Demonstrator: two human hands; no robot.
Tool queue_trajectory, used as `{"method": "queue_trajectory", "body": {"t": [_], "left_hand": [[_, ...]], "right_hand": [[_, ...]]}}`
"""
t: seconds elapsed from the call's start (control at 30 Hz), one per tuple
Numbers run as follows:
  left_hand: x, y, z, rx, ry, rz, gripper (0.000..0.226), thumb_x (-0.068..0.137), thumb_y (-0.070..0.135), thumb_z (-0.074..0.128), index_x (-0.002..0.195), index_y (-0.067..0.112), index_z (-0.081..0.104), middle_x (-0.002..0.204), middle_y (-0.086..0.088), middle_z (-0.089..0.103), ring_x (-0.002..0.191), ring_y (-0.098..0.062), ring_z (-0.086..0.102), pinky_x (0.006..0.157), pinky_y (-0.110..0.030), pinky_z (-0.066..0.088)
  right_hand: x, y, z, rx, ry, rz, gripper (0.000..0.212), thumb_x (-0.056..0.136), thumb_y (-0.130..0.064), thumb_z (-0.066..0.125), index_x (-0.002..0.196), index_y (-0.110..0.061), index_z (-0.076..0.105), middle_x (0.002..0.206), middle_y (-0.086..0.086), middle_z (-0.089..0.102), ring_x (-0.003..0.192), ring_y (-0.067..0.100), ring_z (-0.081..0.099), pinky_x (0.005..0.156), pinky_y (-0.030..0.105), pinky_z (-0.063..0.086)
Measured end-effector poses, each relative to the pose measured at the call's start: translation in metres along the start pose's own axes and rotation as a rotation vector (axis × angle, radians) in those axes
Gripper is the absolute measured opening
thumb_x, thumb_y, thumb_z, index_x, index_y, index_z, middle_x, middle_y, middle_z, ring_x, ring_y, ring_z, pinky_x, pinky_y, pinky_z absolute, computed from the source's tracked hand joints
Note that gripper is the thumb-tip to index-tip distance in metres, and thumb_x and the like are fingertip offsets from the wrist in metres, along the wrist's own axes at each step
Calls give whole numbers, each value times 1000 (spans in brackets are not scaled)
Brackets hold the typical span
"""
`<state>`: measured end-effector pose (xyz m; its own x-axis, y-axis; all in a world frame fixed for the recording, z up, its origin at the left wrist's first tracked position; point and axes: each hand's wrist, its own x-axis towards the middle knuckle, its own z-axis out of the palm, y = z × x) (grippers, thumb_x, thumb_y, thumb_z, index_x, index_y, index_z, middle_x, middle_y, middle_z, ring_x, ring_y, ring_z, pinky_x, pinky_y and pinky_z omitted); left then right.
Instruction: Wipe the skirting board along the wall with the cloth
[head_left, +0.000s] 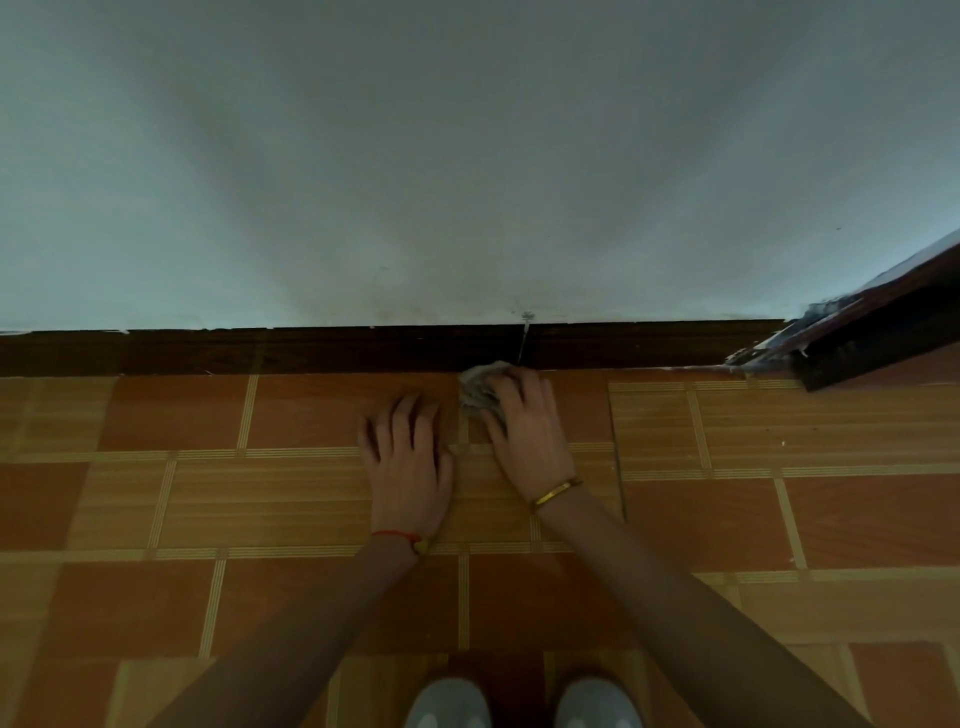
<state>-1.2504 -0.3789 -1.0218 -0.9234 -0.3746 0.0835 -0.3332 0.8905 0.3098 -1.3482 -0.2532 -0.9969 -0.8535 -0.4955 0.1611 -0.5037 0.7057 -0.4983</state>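
Observation:
A dark brown skirting board (311, 351) runs along the foot of the pale wall across the whole view. My right hand (524, 421) grips a crumpled grey cloth (478, 387) on the floor, right at the bottom edge of the board near a vertical joint. My left hand (408, 452) rests flat on the floor tiles just left of the cloth, fingers spread and holding nothing. Most of the cloth is hidden under my right fingers.
The floor (208, 493) has orange and striped tan tiles. A dark door frame or door edge (872, 332) juts out at the right end of the board. My two grey shoes (519, 704) show at the bottom edge.

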Motion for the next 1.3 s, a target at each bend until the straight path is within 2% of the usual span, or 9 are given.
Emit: {"method": "queue_trajectory", "body": {"t": [0.17,0.33,0.47,0.57,0.73,0.87,1.0,1.13,1.3], "left_hand": [[-5,-31,-12,35,19,-126,50,93,33,38,138,13,50,142,-13,47,135,-35,39,115,-63,21],[-10,-51,-18,53,47,-213,51,92,32,40,139,13,49,144,-13,46,137,-35,35,117,-64,16],[-18,-61,-21,53,55,-273,51,93,33,37,139,14,49,145,-12,46,135,-35,38,117,-63,17],[-22,-66,-25,54,74,-308,51,93,32,36,139,14,49,145,-11,45,136,-33,37,118,-63,18],[-28,-82,-36,47,104,-371,49,93,31,36,137,12,49,145,-13,45,136,-34,36,120,-60,15],[-34,-99,-39,67,114,-419,49,95,31,34,138,11,48,146,-12,44,137,-32,35,120,-60,15],[-37,-104,-37,57,117,-447,50,97,31,33,140,11,47,147,-12,44,140,-32,36,121,-58,15],[-37,-102,-36,49,121,-458,50,97,32,33,141,11,47,147,-12,44,139,-33,36,120,-59,15],[-38,-102,-37,31,122,-455,51,95,31,35,141,13,46,148,-11,42,139,-34,35,120,-59,14]], "right_hand": [[-5,25,-13,-49,94,96,27,87,-16,66,111,-5,61,113,17,55,99,29,50,84,38,48],[-1,13,-4,-38,119,107,24,85,-13,67,106,-3,61,107,18,56,95,29,50,81,41,49],[4,-9,14,11,94,-23,26,85,-11,68,108,-3,62,110,18,58,97,30,52,85,38,48],[19,-49,40,44,33,-155,28,83,-10,68,108,-1,64,109,19,60,100,34,54,90,43,49],[40,-107,69,2,74,-290,32,70,-12,77,97,1,67,93,18,64,93,25,40,77,40,56],[48,-129,92,4,-15,-347,27,77,-13,70,101,0,65,99,18,62,92,32,56,80,38,54],[58,-145,105,-15,-87,-379,26,77,-11,74,101,-5,65,100,14,61,90,29,58,79,36,54],[57,-130,90,-8,-88,-399,28,77,-12,73,102,-3,65,100,16,61,89,31,58,79,37,54],[40,-75,58,-77,-7,-355,23,83,-15,65,102,-2,66,101,16,61,95,29,53,88,40,50]]}}
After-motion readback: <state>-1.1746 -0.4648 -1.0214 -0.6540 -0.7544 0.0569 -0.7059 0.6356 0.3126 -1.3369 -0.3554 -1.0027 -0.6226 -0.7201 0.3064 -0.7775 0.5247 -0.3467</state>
